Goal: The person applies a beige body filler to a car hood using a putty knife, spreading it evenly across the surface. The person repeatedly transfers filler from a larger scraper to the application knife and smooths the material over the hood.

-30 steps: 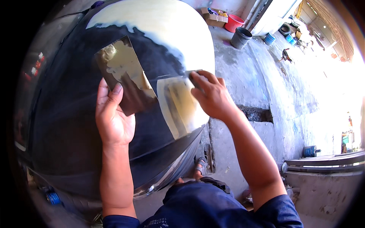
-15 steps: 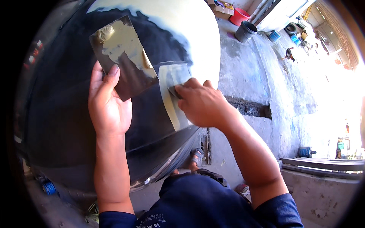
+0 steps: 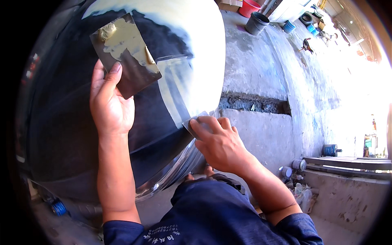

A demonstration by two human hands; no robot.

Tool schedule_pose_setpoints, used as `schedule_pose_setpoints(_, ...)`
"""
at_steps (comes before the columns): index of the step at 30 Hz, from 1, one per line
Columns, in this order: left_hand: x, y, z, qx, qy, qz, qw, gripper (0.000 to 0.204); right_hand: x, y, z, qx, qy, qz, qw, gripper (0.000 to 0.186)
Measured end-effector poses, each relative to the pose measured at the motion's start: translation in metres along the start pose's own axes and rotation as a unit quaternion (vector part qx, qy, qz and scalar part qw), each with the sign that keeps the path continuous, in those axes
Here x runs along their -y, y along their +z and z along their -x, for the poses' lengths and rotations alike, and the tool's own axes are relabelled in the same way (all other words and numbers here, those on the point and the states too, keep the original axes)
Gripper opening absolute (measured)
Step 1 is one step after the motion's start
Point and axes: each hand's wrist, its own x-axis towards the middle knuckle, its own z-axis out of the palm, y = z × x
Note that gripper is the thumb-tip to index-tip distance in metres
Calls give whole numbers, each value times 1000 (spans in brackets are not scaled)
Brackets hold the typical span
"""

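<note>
My left hand [image 3: 112,106] grips a flat dark plate [image 3: 134,77] carrying cream paste [image 3: 124,43], with a lump near its upper left corner. My right hand [image 3: 220,143] holds a thin flat scraper [image 3: 188,127] against the lower end of a pale smeared patch [image 3: 167,81] on the curved dark car panel [image 3: 61,122]. The upper part of the panel has a broad cream coating [image 3: 204,41] with a ragged edge. My right fingers partly hide the scraper.
Right of the car lie a concrete floor [image 3: 257,65] and a rough trench [image 3: 253,103]. A grey bucket [image 3: 256,25], red basin [image 3: 249,7], tyres [image 3: 306,19] and cans [image 3: 289,27] stand at the back. A metal rail [image 3: 347,164] runs at the right.
My right hand has drawn the scraper down the pale patch toward the panel's lower edge. My left hand and plate appear higher and further left in view.
</note>
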Motion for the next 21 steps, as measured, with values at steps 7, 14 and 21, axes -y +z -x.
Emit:
schedule_pose_setpoints(7, -1, 4, 7, -2, 5, -2, 1000, 33, -10, -19, 8, -99, 4, 4, 995, 47)
schedule_pose_setpoints(14, 11, 18, 13, 36, -2, -26, 999, 36, 6, -74, -46, -296, -85, 38, 950, 45)
schedule_pose_setpoints(21, 12, 20, 18, 53, -21, -67, 996, 35, 40, -90, -75, -354, -173, 58, 917, 45)
